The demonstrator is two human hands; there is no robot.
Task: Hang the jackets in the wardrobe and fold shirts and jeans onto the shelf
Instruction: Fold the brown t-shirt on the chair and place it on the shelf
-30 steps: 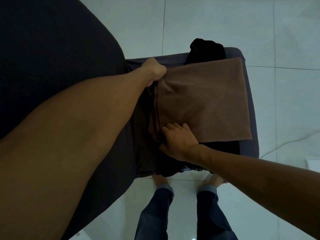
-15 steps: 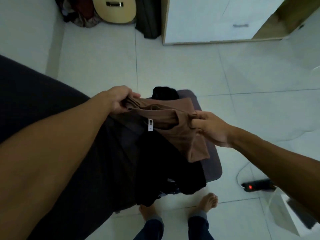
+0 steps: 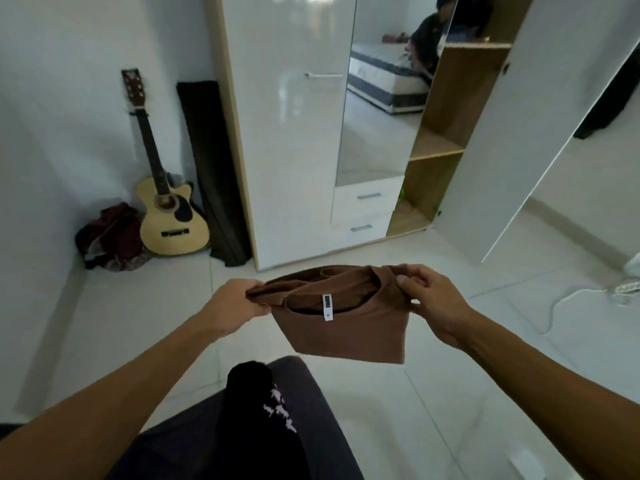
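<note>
Brown folded shirt above bare floor

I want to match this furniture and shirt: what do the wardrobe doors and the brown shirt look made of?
Wardrobe doors: glossy white laminate, probably; they mirror window light. Brown shirt: soft matte knit, likely cotton; it sags between both hands.

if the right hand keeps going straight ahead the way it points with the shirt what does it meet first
Probably nothing nearby: the right hand, gripping the folded brown shirt, faces bare floor, then the wardrobe's open shelf section. Depth is uncertain.
</note>
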